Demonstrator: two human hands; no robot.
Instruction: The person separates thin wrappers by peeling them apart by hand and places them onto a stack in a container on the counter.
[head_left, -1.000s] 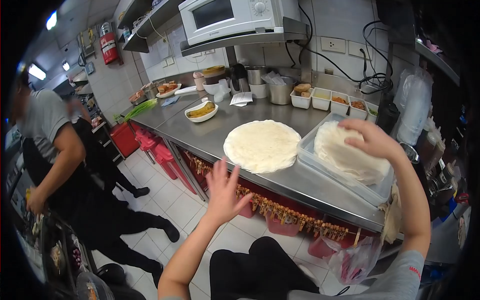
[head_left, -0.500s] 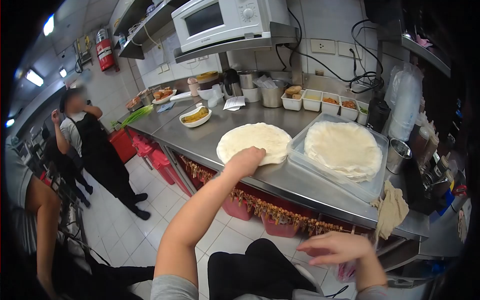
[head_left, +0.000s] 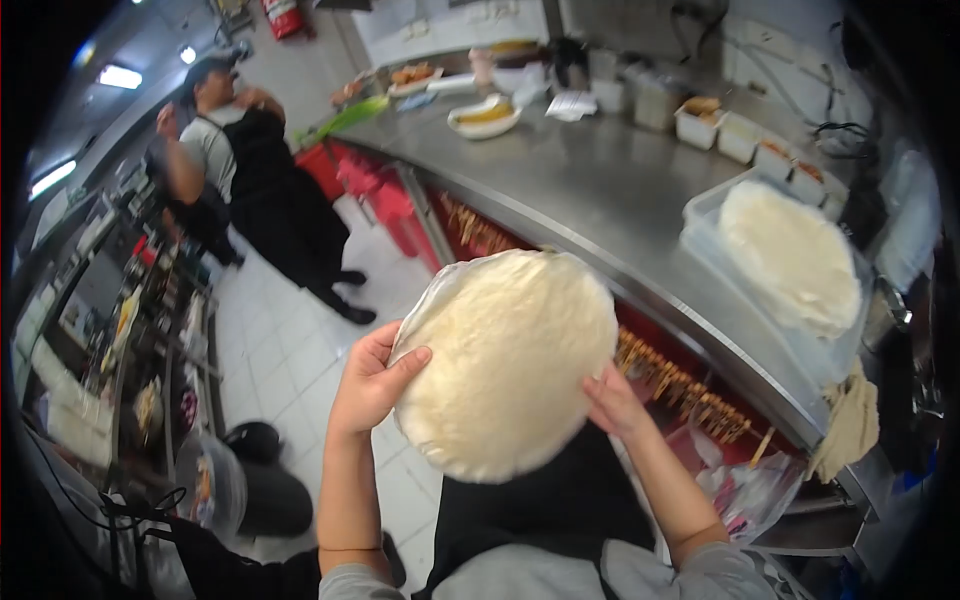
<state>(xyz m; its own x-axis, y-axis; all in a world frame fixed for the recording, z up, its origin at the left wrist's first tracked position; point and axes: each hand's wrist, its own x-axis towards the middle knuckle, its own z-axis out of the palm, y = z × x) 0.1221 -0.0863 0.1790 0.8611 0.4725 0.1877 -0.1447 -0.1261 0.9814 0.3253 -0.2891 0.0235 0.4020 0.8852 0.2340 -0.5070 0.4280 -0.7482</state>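
A flat, pale round of dough (head_left: 510,365) is held up between both hands, off the counter and above my lap. My left hand (head_left: 375,380) grips its left edge, thumb on top and fingers behind. At the lower right edge, my right hand (head_left: 615,400) pinches the rim, with part of its fingers hidden behind the dough. A stack of similar dough rounds (head_left: 790,260) lies in a clear plastic tub (head_left: 705,235) on the steel counter (head_left: 600,180), to the right of my hands.
A beige cloth (head_left: 848,425) hangs off the counter's right corner. Food containers (head_left: 738,138) and a white bowl (head_left: 484,118) stand farther back. A co-worker in a black apron (head_left: 270,170) stands at left; shelving and a dark bin (head_left: 275,498) are nearer.
The dough round has left the counter and is now raised in both hands. My right hand has come up from my lap to its edge. The view has turned left.
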